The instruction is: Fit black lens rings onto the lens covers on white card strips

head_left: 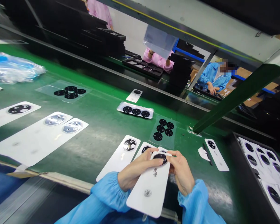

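My left hand (135, 169) and my right hand (181, 171) both grip a white phone back cover (151, 189), tilted above the front edge of the bench. The cover has dark markings and a black camera disc (160, 158) near its top. My left thumb lies across the cover at the disc, and my right fingers pinch the top right edge beside it. The fingers behind the cover are hidden. Just beyond my hands lie further white phone back covers (119, 158), partly hidden by the hands. A clear sheet of black discs (168, 132) rests behind them.
More covers (46, 132) lie at the left, near a clear plastic bag (14, 68). A black tray (242, 174) of covers stands at the right, with a single cover (217, 155) beside it. A slanted green post (238, 99) rises from the bench. Co-workers sit across.
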The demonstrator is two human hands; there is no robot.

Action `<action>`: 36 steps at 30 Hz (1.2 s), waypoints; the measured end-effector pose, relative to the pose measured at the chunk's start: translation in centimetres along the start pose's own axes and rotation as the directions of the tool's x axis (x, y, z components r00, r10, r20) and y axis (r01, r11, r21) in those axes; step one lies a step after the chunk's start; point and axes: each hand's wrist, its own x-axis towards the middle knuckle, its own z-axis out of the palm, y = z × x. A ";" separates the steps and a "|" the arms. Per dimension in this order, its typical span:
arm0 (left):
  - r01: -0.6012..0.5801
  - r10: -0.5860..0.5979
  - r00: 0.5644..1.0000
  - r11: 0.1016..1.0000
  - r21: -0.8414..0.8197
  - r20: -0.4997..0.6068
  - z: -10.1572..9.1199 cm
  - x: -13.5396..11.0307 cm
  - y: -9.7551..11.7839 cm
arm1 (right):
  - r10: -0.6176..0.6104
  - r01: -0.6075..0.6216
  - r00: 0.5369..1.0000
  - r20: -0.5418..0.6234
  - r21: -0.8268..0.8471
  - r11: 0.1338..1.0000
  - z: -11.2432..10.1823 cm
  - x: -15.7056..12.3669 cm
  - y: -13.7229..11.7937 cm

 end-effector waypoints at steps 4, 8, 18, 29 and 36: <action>-0.095 0.090 0.995 0.980 0.172 0.040 -0.3 -0.3 0.3 | -0.170 0.170 0.985 0.016 -0.105 0.980 0.3 -0.8 0.2; -0.221 0.214 0.975 0.917 0.331 0.058 -0.7 -0.4 0.0 | -0.244 0.239 0.970 -0.005 -0.194 0.952 0.6 -1.7 0.6; -0.398 0.413 0.908 0.786 0.473 0.077 -0.2 -0.5 -0.2 | -0.165 0.168 0.984 0.063 -0.052 0.984 0.6 -1.9 1.6; -0.313 0.318 0.946 0.840 0.442 0.066 -0.3 -0.7 -0.1 | -0.222 0.214 0.975 -0.021 -0.191 0.958 0.3 -1.8 2.2; -0.341 0.307 0.940 0.830 0.442 0.148 -0.1 -1.2 0.5 | -0.244 0.249 0.968 0.062 -0.094 0.964 -0.2 -0.8 0.0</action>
